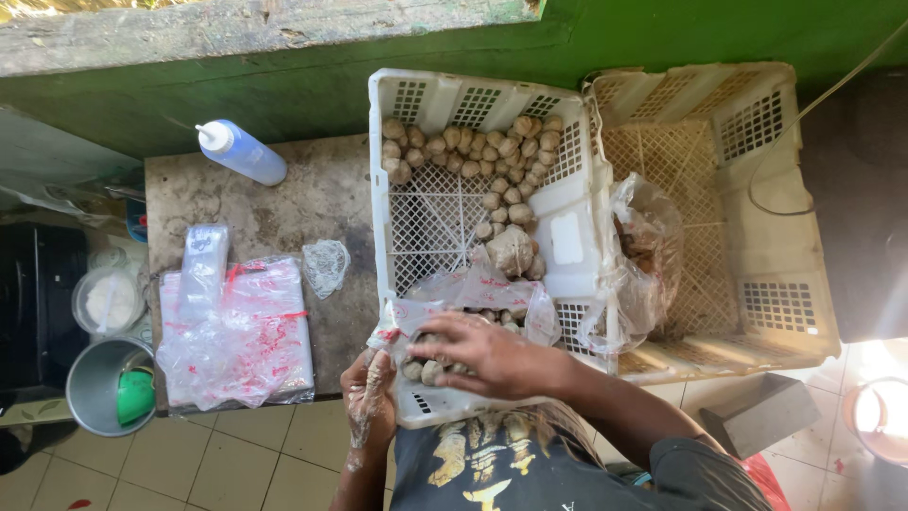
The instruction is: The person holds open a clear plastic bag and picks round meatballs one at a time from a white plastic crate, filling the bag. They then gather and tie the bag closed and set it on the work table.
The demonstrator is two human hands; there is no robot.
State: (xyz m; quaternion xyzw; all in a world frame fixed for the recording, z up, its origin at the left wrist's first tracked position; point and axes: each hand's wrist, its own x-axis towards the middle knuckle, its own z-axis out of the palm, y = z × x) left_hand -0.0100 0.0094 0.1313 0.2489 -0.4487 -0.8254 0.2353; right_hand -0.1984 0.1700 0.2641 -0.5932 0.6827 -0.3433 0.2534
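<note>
Below, my right hand (487,355) cups pale round lumps (430,369) into a clear plastic bag (473,289); fingers curled over them, w/ the white crate (397,104) alongside. My left hand (369,397) pinches the bag's edge shut, keeping its mouth up.

Soft, even daylight fills the scene, with no hard shadows across the grey surface (312,203) or the white crate (567,237). The brightest patch sits at the near right, where sunlight blows out the floor tiles (880,360) to plain white and washes detail from them. The far right corner falls into deep shade, and the left edge is dim as well. Small glints of glare show on the clear plastic bags (241,331). Focus holds sharp through the middle; the right hand (492,355) and left hand (369,393) show little blur. Wide-lens distortion bows the far green wall (312,85) and leans the straight edges outward.
</note>
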